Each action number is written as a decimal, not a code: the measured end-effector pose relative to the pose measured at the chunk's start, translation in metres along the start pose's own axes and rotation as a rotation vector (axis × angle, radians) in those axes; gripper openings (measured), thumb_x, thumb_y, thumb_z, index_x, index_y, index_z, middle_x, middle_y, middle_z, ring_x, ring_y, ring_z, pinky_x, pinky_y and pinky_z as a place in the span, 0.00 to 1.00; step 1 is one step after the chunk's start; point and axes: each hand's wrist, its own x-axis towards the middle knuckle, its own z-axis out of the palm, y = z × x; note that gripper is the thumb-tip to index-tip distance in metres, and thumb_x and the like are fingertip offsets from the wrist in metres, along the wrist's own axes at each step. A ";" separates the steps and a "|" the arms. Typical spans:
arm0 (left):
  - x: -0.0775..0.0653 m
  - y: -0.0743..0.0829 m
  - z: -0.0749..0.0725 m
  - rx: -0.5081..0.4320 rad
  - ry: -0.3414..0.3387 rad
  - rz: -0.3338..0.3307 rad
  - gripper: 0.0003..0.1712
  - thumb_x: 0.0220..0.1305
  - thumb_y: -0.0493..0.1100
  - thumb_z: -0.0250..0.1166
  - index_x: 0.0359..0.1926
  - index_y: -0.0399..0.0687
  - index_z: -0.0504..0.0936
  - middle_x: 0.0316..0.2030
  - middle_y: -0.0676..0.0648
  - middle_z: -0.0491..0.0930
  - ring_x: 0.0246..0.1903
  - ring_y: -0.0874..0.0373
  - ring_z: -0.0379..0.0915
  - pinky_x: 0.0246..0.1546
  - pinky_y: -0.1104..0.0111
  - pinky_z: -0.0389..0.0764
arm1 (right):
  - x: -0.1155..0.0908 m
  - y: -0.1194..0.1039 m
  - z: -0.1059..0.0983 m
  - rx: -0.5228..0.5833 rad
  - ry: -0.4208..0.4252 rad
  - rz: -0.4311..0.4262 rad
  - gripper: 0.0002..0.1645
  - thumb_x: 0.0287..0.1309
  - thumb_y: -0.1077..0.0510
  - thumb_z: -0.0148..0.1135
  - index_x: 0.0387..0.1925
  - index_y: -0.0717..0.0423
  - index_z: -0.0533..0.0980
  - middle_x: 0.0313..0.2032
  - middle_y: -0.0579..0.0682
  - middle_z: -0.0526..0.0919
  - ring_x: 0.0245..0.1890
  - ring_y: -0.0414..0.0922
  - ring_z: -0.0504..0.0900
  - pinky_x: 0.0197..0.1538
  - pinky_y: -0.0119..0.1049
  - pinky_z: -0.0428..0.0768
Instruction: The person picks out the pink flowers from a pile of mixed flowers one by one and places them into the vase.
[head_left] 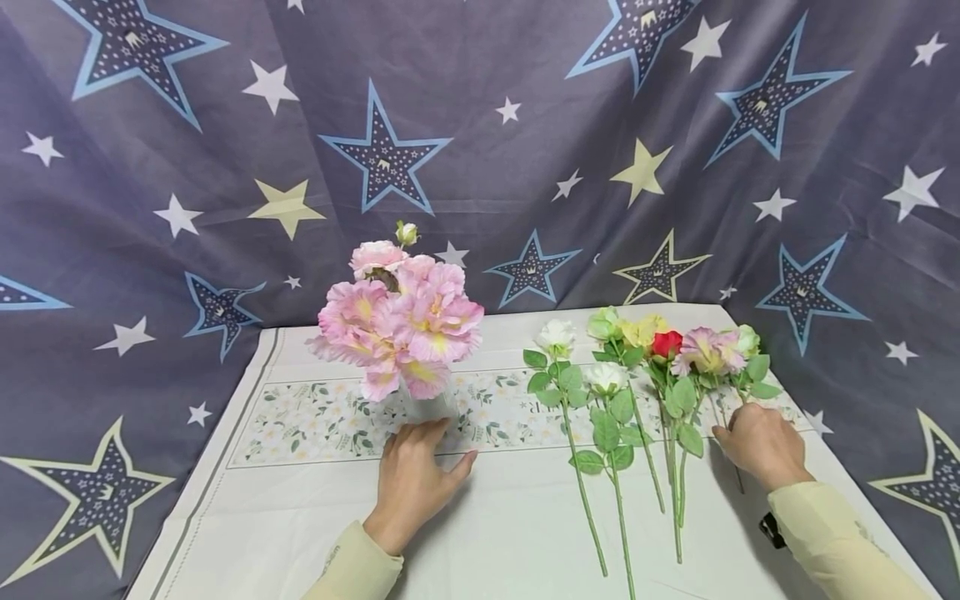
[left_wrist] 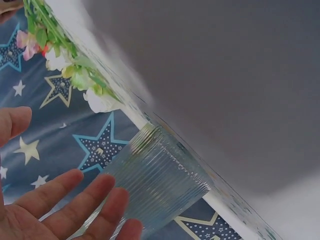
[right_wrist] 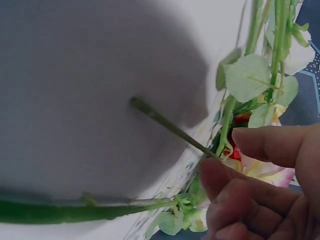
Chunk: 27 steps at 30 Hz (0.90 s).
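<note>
A clear ribbed glass vase point(left_wrist: 155, 175) holds a bunch of large pink flowers point(head_left: 397, 321) and one small pale bud above them. My left hand point(head_left: 416, 479) is beside the vase's near side, its fingers spread and the thumb apart; whether the fingertips touch the glass is unclear. My right hand point(head_left: 765, 443) is at the right end of a row of loose flowers. Its fingers are bent around a thin dark stem point(right_wrist: 172, 127), and a gap shows between thumb and forefinger. The forefinger's tip meets or overlaps that stem. A thicker green stem point(right_wrist: 75, 212) lies below it.
Two white roses point(head_left: 557, 336) lie left of a yellow flower point(head_left: 643, 331), a red rose point(head_left: 667, 343), a pink-purple flower point(head_left: 708, 350) and pale green roses. The white tablecloth point(head_left: 480, 525) has a floral band. A star-patterned curtain point(head_left: 487, 125) surrounds the table's back and sides.
</note>
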 end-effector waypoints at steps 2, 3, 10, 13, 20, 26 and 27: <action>0.000 0.000 0.000 0.002 -0.004 -0.005 0.33 0.49 0.58 0.81 0.52 0.45 0.87 0.46 0.43 0.87 0.46 0.43 0.82 0.53 0.41 0.78 | 0.000 0.001 0.002 -0.005 -0.005 0.001 0.25 0.61 0.50 0.64 0.12 0.52 0.70 0.21 0.59 0.79 0.20 0.52 0.77 0.21 0.49 0.73; 0.000 0.000 -0.001 0.002 -0.004 -0.007 0.33 0.49 0.58 0.81 0.52 0.45 0.87 0.46 0.43 0.87 0.46 0.43 0.82 0.52 0.41 0.77 | 0.000 0.001 0.002 -0.006 -0.004 0.001 0.24 0.61 0.51 0.64 0.12 0.52 0.69 0.20 0.58 0.79 0.19 0.52 0.77 0.20 0.49 0.72; -0.001 -0.001 0.001 0.009 0.021 0.009 0.34 0.47 0.58 0.81 0.51 0.42 0.88 0.44 0.43 0.87 0.44 0.42 0.82 0.50 0.41 0.78 | -0.001 0.004 0.004 0.006 0.011 -0.004 0.21 0.56 0.56 0.62 0.11 0.51 0.67 0.19 0.57 0.77 0.19 0.53 0.76 0.21 0.48 0.71; -0.001 -0.002 0.002 0.004 0.024 0.007 0.34 0.47 0.58 0.81 0.50 0.42 0.88 0.44 0.43 0.87 0.43 0.43 0.82 0.50 0.41 0.78 | 0.000 0.005 0.005 0.010 0.012 -0.007 0.20 0.56 0.57 0.61 0.11 0.52 0.68 0.20 0.58 0.78 0.20 0.54 0.77 0.22 0.49 0.72; -0.002 -0.001 0.002 0.006 -0.002 -0.014 0.33 0.49 0.58 0.80 0.51 0.44 0.88 0.45 0.43 0.87 0.45 0.43 0.82 0.52 0.41 0.77 | 0.001 0.007 0.008 0.021 0.015 -0.013 0.19 0.58 0.61 0.60 0.12 0.53 0.71 0.22 0.62 0.80 0.22 0.57 0.79 0.24 0.53 0.74; -0.002 -0.001 0.003 0.010 0.008 -0.009 0.33 0.49 0.59 0.80 0.51 0.44 0.88 0.44 0.44 0.87 0.44 0.44 0.82 0.50 0.44 0.78 | -0.003 0.004 0.009 0.038 0.095 -0.044 0.19 0.58 0.63 0.57 0.12 0.53 0.71 0.19 0.57 0.77 0.19 0.54 0.74 0.22 0.49 0.71; -0.002 -0.001 0.004 0.010 0.011 -0.007 0.33 0.49 0.59 0.80 0.51 0.44 0.88 0.44 0.44 0.87 0.44 0.44 0.82 0.50 0.44 0.78 | -0.004 0.003 0.009 0.044 0.117 -0.050 0.18 0.58 0.63 0.57 0.13 0.53 0.72 0.18 0.56 0.78 0.19 0.53 0.74 0.22 0.48 0.70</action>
